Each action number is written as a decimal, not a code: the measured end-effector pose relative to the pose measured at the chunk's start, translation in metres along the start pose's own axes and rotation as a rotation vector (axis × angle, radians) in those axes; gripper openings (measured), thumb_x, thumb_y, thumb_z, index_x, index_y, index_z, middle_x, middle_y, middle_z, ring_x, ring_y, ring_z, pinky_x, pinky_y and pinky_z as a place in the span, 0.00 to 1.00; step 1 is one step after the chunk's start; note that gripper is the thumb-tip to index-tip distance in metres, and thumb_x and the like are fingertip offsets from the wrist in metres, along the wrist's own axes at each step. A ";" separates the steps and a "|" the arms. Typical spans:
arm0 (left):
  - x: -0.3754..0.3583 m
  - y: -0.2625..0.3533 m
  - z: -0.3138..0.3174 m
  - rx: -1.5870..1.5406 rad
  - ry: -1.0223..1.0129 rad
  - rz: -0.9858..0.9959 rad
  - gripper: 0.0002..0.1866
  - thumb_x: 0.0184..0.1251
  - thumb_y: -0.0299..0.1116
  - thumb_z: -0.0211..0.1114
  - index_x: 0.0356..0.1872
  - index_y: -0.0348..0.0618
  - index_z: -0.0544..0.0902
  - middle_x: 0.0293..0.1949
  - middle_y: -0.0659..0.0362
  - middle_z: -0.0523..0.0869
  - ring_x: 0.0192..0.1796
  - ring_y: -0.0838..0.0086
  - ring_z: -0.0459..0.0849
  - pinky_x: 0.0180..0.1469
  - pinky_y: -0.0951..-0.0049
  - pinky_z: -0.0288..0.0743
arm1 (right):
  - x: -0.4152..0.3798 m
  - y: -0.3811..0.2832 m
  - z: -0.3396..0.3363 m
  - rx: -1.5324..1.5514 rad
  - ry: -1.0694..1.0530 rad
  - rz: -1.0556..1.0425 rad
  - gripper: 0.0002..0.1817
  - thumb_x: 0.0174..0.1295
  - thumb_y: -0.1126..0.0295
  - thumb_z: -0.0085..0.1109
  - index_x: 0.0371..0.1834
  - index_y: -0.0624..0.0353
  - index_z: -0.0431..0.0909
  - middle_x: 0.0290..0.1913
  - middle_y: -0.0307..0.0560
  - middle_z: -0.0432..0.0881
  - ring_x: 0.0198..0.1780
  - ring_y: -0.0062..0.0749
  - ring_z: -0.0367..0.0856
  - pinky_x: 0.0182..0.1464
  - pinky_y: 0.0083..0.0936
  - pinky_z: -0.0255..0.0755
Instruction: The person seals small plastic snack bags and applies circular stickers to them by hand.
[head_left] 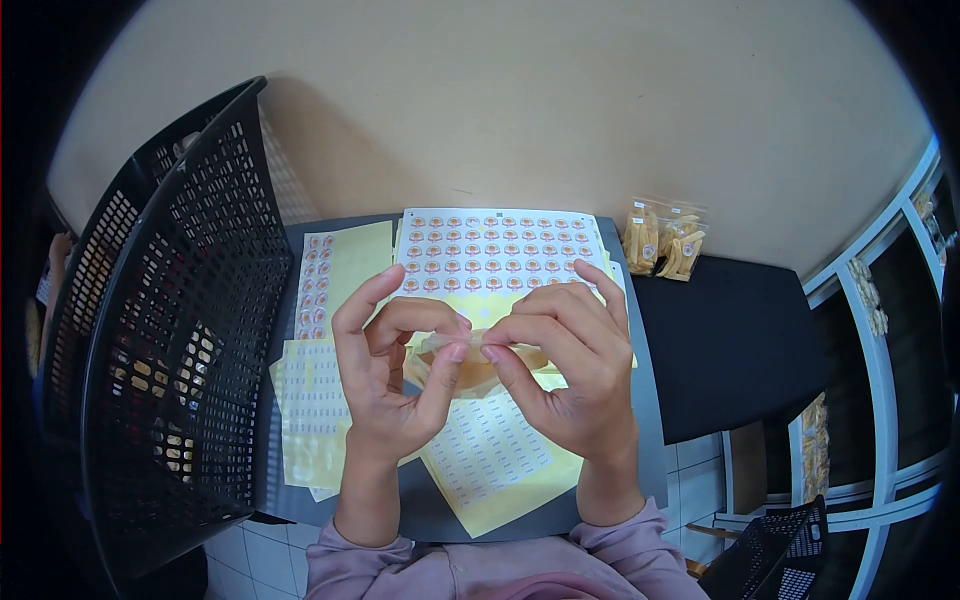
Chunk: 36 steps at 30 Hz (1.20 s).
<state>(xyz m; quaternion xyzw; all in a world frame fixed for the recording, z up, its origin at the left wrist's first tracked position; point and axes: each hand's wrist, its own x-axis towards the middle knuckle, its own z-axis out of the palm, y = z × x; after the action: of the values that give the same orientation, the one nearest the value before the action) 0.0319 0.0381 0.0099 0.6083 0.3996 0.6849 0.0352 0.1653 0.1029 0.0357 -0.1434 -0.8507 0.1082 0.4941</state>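
A clear plastic bag (470, 380) with yellowish contents hangs between my two hands over the middle of the table. My left hand (400, 360) pinches its top edge between thumb and index finger. On the other side of the same edge, my right hand (565, 365) holds it in a similar pinch, the fingertips of both hands close together. Behind the hands lies a sheet of round orange-and-white stickers (498, 245). Sheets of small printed labels lie beneath them, one at the left (315, 390) and one nearer me (490, 455).
Large black perforated baskets (190, 300) stand at the left. Filled clear packs (665, 240) sit at the back right by a black-covered surface (725, 345). A white metal rack (885, 400) stands at the far right, with a black basket (770, 550) low beside it.
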 end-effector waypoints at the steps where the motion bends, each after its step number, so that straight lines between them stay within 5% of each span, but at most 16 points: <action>1: 0.000 0.000 0.000 0.000 0.000 0.000 0.31 0.48 0.14 0.57 0.55 0.33 0.54 0.30 0.55 0.77 0.36 0.73 0.78 0.43 0.76 0.70 | 0.000 0.000 0.001 -0.010 0.002 -0.001 0.06 0.42 0.74 0.62 0.24 0.53 0.74 0.25 0.34 0.72 0.30 0.24 0.73 0.56 0.35 0.54; 9: -0.003 -0.002 0.003 0.046 0.005 0.029 0.24 0.49 0.13 0.55 0.49 0.34 0.60 0.30 0.55 0.76 0.34 0.76 0.76 0.40 0.79 0.68 | 0.000 -0.005 0.009 -0.100 0.020 0.003 0.05 0.45 0.73 0.58 0.25 0.53 0.73 0.26 0.35 0.71 0.33 0.24 0.73 0.58 0.37 0.48; 19: 0.002 0.003 0.001 0.058 -0.001 -0.056 0.33 0.48 0.14 0.59 0.57 0.31 0.56 0.27 0.55 0.79 0.33 0.75 0.79 0.41 0.78 0.72 | 0.000 -0.004 0.010 -0.174 0.020 -0.034 0.03 0.46 0.72 0.57 0.24 0.52 0.73 0.26 0.33 0.71 0.36 0.22 0.74 0.61 0.41 0.42; 27: 0.005 0.004 -0.014 0.008 -0.079 -0.211 0.30 0.46 0.16 0.63 0.54 0.29 0.63 0.25 0.56 0.83 0.34 0.74 0.82 0.42 0.79 0.72 | 0.002 -0.004 0.006 -0.157 -0.006 -0.004 0.04 0.43 0.71 0.61 0.21 0.52 0.75 0.23 0.33 0.74 0.38 0.27 0.75 0.63 0.44 0.40; 36: 0.005 0.014 -0.023 0.114 -0.092 -0.136 0.31 0.49 0.16 0.60 0.56 0.25 0.57 0.27 0.52 0.83 0.35 0.72 0.83 0.43 0.79 0.72 | 0.001 -0.008 -0.005 -0.226 -0.022 -0.020 0.05 0.42 0.71 0.62 0.19 0.51 0.74 0.23 0.32 0.74 0.40 0.28 0.74 0.63 0.46 0.39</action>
<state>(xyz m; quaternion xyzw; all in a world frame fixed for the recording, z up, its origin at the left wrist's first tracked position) 0.0168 0.0199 0.0234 0.6115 0.4763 0.6285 0.0653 0.1680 0.0960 0.0420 -0.1883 -0.8641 0.0082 0.4667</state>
